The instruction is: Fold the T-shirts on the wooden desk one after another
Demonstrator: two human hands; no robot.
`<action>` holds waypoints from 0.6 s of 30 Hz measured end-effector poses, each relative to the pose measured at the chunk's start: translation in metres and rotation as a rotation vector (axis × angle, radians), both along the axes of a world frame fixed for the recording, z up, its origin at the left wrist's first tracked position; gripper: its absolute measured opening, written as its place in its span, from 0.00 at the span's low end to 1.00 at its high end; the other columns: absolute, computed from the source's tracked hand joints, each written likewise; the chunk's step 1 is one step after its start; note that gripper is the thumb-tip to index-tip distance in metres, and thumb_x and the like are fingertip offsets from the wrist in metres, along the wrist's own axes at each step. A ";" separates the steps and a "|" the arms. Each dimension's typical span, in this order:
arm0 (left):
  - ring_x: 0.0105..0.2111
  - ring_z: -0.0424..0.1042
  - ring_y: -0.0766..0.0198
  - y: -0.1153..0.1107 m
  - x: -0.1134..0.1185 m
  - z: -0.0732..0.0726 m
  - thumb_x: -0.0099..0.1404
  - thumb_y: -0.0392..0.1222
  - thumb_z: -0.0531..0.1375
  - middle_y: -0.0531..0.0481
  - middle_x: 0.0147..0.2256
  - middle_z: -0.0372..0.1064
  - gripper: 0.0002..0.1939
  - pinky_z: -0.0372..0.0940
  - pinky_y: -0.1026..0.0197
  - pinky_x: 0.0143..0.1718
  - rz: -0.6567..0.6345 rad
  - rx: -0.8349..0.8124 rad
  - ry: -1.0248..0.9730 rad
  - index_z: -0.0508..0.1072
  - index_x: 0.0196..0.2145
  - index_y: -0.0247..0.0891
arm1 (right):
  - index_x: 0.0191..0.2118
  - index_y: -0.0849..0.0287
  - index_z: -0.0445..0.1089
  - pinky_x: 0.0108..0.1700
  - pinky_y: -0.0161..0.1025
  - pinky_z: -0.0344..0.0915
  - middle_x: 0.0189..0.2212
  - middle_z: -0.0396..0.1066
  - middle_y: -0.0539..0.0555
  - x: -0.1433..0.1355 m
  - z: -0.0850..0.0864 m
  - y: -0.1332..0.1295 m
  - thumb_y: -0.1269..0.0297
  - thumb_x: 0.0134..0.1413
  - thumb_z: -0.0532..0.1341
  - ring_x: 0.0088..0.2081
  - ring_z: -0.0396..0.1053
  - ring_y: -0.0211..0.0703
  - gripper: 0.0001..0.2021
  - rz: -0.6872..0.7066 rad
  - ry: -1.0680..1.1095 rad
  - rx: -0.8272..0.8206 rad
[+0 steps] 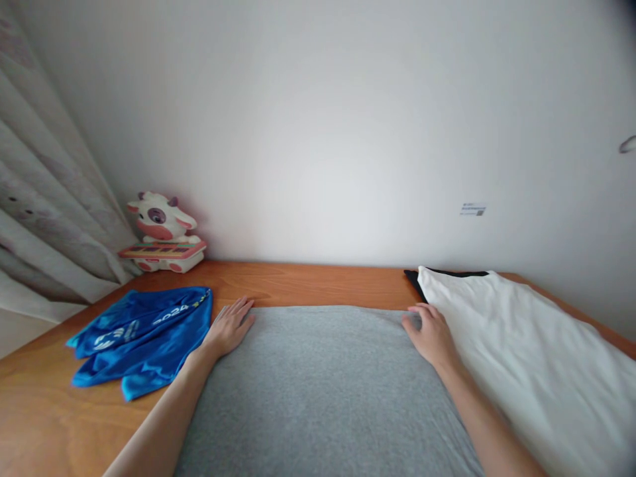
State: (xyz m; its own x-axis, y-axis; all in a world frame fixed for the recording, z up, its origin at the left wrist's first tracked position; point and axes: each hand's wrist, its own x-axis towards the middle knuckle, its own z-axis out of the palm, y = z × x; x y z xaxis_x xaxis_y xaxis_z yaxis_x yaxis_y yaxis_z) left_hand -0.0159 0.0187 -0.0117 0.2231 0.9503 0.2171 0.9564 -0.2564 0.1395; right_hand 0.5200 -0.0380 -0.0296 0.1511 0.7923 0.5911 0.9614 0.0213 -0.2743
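Note:
A grey cloth [318,384] lies spread over the wooden table, its far edge running nearly straight between my two hands. On its far left corner rests my left hand [230,329], flat, with the fingers spread a little. My right hand [428,331] is at the far right corner, fingers bent and thumb apart from them, touching the cloth's edge; whether it pinches any fabric cannot be made out. The near end of the grey cloth runs out of view at the bottom.
A folded blue garment [149,338] with white print lies at the left. White fabric [531,351] over something black [413,281] covers the right side. A cow-shaped toy keyboard [166,248] stands at the back left of the table [298,281], beside a curtain [50,179].

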 end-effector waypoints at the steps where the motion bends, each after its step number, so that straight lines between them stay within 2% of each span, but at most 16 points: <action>1: 0.67 0.58 0.51 -0.001 0.001 0.002 0.72 0.53 0.47 0.41 0.66 0.60 0.29 0.54 0.46 0.66 -0.008 0.037 -0.019 0.66 0.63 0.36 | 0.39 0.60 0.74 0.54 0.48 0.64 0.44 0.75 0.65 -0.003 0.006 -0.004 0.50 0.62 0.52 0.47 0.72 0.55 0.20 -0.015 -0.013 -0.009; 3: 0.62 0.65 0.51 -0.005 0.006 0.010 0.71 0.50 0.49 0.40 0.61 0.67 0.24 0.58 0.49 0.64 -0.010 0.113 -0.037 0.71 0.57 0.36 | 0.32 0.57 0.73 0.47 0.45 0.65 0.35 0.76 0.61 -0.010 0.017 -0.010 0.50 0.65 0.50 0.39 0.73 0.51 0.21 -0.017 -0.075 -0.153; 6: 0.52 0.71 0.51 -0.018 0.023 0.033 0.72 0.48 0.50 0.40 0.50 0.73 0.18 0.63 0.50 0.58 -0.026 0.118 0.101 0.76 0.46 0.37 | 0.32 0.57 0.74 0.40 0.40 0.63 0.34 0.78 0.58 -0.024 0.034 -0.016 0.56 0.70 0.46 0.37 0.75 0.48 0.23 0.040 -0.183 -0.422; 9: 0.48 0.72 0.50 -0.035 0.054 0.058 0.72 0.38 0.49 0.39 0.44 0.74 0.16 0.65 0.48 0.53 -0.061 0.013 0.325 0.77 0.42 0.36 | 0.37 0.60 0.76 0.41 0.41 0.64 0.38 0.79 0.62 -0.041 0.052 -0.019 0.62 0.69 0.48 0.39 0.76 0.50 0.20 0.042 -0.242 -0.491; 11: 0.48 0.73 0.49 -0.048 0.082 0.068 0.69 0.29 0.48 0.36 0.45 0.75 0.18 0.66 0.47 0.50 -0.035 -0.004 0.359 0.77 0.44 0.33 | 0.40 0.64 0.77 0.43 0.44 0.65 0.39 0.79 0.67 -0.058 0.064 -0.023 0.62 0.68 0.50 0.42 0.76 0.54 0.18 0.007 -0.265 -0.501; 12: 0.49 0.73 0.47 -0.056 0.097 0.069 0.69 0.28 0.47 0.34 0.47 0.74 0.19 0.67 0.46 0.49 -0.015 0.005 0.353 0.76 0.46 0.32 | 0.41 0.65 0.76 0.44 0.46 0.65 0.41 0.78 0.68 -0.068 0.069 -0.026 0.61 0.68 0.51 0.44 0.76 0.56 0.18 -0.009 -0.276 -0.501; 14: 0.52 0.71 0.45 -0.073 0.132 0.065 0.72 0.32 0.45 0.32 0.54 0.71 0.20 0.68 0.46 0.48 -0.012 0.025 0.319 0.74 0.51 0.32 | 0.47 0.65 0.75 0.49 0.47 0.66 0.46 0.76 0.69 -0.093 0.075 -0.037 0.59 0.69 0.50 0.49 0.74 0.57 0.19 0.014 -0.276 -0.477; 16: 0.59 0.67 0.47 -0.090 0.165 0.054 0.76 0.39 0.44 0.35 0.63 0.63 0.21 0.68 0.47 0.52 -0.079 0.038 0.221 0.70 0.58 0.36 | 0.55 0.64 0.71 0.54 0.45 0.65 0.54 0.73 0.66 -0.119 0.073 -0.049 0.59 0.72 0.43 0.55 0.71 0.52 0.23 0.161 -0.227 -0.427; 18: 0.65 0.60 0.47 -0.107 0.193 0.040 0.76 0.43 0.44 0.36 0.67 0.57 0.23 0.63 0.46 0.59 -0.175 0.043 0.132 0.67 0.62 0.36 | 0.64 0.63 0.64 0.64 0.45 0.57 0.65 0.63 0.63 -0.143 0.065 -0.062 0.60 0.72 0.40 0.65 0.60 0.48 0.26 0.330 -0.158 -0.376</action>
State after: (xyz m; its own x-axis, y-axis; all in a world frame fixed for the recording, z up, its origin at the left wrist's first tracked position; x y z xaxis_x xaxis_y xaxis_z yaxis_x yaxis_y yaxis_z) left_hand 0.1767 -0.0883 0.0279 0.4126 0.8851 0.2152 0.9062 -0.4228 0.0016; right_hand 0.3773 -0.1005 0.0355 -0.2105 0.9446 0.2517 0.9505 0.2580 -0.1732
